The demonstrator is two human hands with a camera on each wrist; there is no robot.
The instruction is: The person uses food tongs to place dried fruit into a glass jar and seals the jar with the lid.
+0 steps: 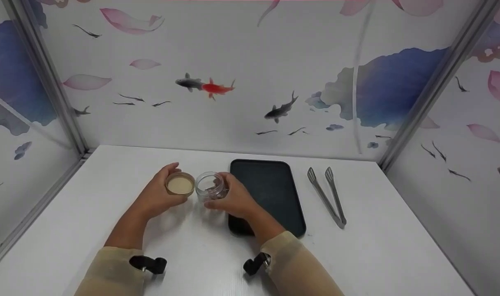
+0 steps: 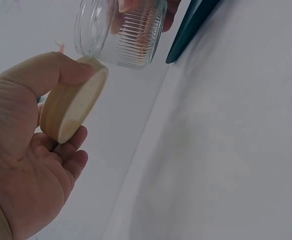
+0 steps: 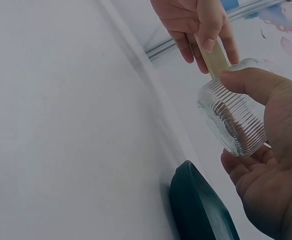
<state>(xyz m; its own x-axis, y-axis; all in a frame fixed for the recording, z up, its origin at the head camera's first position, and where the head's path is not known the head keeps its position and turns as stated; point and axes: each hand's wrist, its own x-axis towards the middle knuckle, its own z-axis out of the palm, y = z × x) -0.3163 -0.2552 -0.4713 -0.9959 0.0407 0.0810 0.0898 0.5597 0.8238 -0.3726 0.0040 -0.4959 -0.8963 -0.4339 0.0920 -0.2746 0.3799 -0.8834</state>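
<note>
The lid is off. The left hand (image 1: pixel 157 196) pinches the round tan lid (image 1: pixel 179 183); the right hand (image 1: pixel 232 200) grips the small ribbed clear glass jar (image 1: pixel 210 187) near the worktop (image 1: pixel 377 255) middle. Next, I think, the lid gets set down.

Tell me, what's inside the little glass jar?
The clear ribbed jar, held by the right hand, is open; the left hand holds its tan lid. Something small and dark shows inside, but the fingers hide too much to identify it.
</note>
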